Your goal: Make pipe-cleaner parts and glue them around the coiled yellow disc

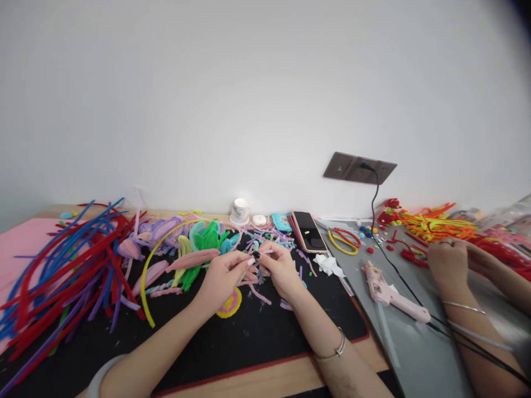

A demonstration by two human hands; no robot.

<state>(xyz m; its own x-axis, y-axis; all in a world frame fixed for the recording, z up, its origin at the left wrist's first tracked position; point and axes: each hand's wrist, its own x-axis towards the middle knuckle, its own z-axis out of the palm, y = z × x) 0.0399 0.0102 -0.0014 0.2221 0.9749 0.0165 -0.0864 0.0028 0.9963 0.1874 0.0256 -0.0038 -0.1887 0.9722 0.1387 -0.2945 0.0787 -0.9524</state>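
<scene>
My left hand (222, 281) and my right hand (283, 272) meet above the black mat (319, 318), fingertips pinched together. Both grip a pale pink pipe cleaner (251, 272), partly hidden by the fingers. A looped pink pipe-cleaner petal (193, 260) reaches out to the left beside my left hand. Under the hands lies a yellow and pink pipe-cleaner coil (229, 304). A twisted pink strand (260, 294) shows just below my fingers. Green looped pipe-cleaner leaves (207, 236) are behind my left hand.
Red, blue and purple pipe cleaners (78, 271) pile up at left. Behind the mat stand a cup (240, 211) and a phone (309, 232). Scissors (344, 241) and a pink glue gun (394, 298) with its cord are at right. A co-worker's hands (450, 262) work far right.
</scene>
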